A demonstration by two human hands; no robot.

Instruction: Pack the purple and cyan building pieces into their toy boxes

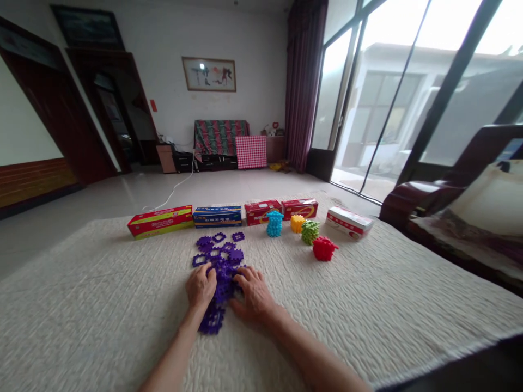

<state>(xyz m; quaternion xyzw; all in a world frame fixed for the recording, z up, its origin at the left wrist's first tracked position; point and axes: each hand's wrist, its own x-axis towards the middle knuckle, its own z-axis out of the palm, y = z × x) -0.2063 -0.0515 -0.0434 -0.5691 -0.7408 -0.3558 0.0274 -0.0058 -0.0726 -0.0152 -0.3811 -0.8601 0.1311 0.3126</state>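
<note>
Purple toothed plastic pieces [212, 318] lie in a loose pile on the cream quilted cloth [122, 305], some square and some ring-shaped. At the pile's left side is my left hand [201, 286], its fingers bent and close together against the purple pieces; whether it grips one is hidden. My right hand [254, 294] rests at the right side, thumb and fingers apart, fingertips touching the purple pieces. Between the two hands the pieces overlap and are slightly blurred.
Beyond the pile stand a red-green box [160, 222], a blue box [217, 216], red boxes [261, 211] and a white-red box [349, 222]. Blue [274, 224], yellow [297, 223], green [310, 232] and red [324, 249] toothed blocks sit to the right.
</note>
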